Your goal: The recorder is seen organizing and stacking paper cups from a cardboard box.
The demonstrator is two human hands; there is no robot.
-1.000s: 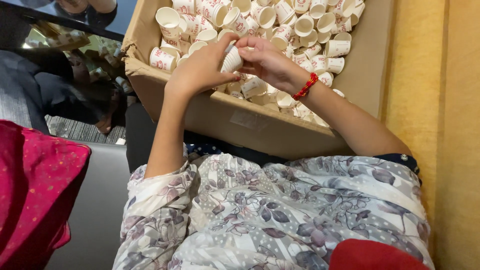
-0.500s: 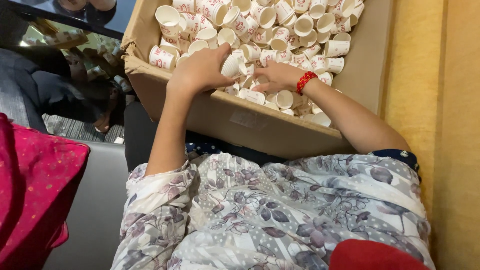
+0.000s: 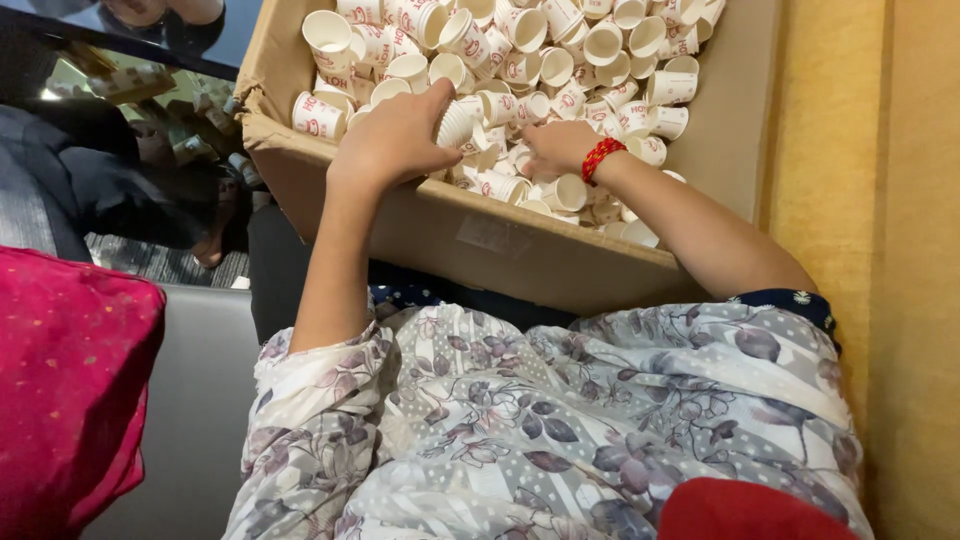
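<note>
My left hand (image 3: 395, 140) gripped a short cup stack (image 3: 458, 122) over the cardboard box (image 3: 520, 240); my right hand (image 3: 555, 148) pinched a loose cup (image 3: 570, 192) nearby, best aligned squarely.

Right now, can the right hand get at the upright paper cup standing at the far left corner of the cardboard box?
Probably not easily: the right hand is low among the cups, and the left hand lies between it and that upright paper cup.

The cardboard box (image 3: 520, 240) runs off the top edge; the right hand (image 3: 555, 150) fingertips are buried among paper cups (image 3: 560, 60).
</note>
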